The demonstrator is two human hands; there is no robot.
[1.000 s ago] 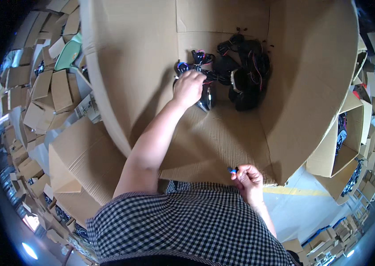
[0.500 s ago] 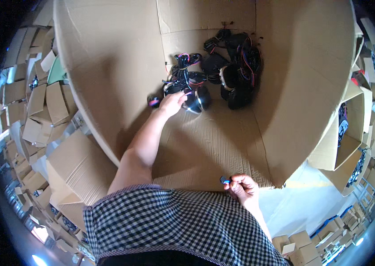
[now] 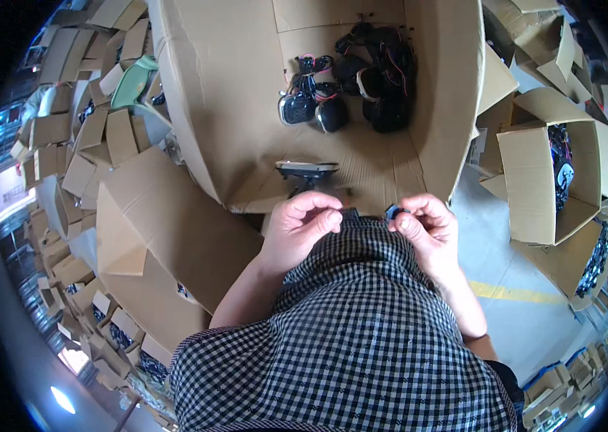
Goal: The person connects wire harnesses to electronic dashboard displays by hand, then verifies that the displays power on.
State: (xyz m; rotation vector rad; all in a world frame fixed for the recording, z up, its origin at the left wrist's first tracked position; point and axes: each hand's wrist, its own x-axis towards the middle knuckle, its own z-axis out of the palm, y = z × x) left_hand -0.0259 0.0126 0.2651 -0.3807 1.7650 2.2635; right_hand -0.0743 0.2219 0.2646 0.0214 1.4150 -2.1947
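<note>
In front of my checked apron (image 3: 347,317), my left hand (image 3: 297,227) is closed in a pinch on a small dark piece (image 3: 349,214). Facing it, my right hand (image 3: 430,227) pinches a small blue-and-black piece (image 3: 392,212) between thumb and fingertips. A black device with a silver edge (image 3: 307,169) is just beyond my left hand, at the near part of the large cardboard box (image 3: 218,93); whether it hangs or rests I cannot tell. Farther inside lie black rounded devices with silver rims (image 3: 297,109) and bundled black cables (image 3: 315,65) with red wires.
Open cartons stand all around, among them a brown carton (image 3: 167,237) at left and one holding dark parts (image 3: 548,173) at right. A green chair (image 3: 133,81) is behind the left cartons. Grey floor with a yellow line (image 3: 513,291) shows at right.
My left hand has come back from the devices in the box to near my right hand. A silver-edged device now sits nearer me. The view has shifted, showing more of my apron.
</note>
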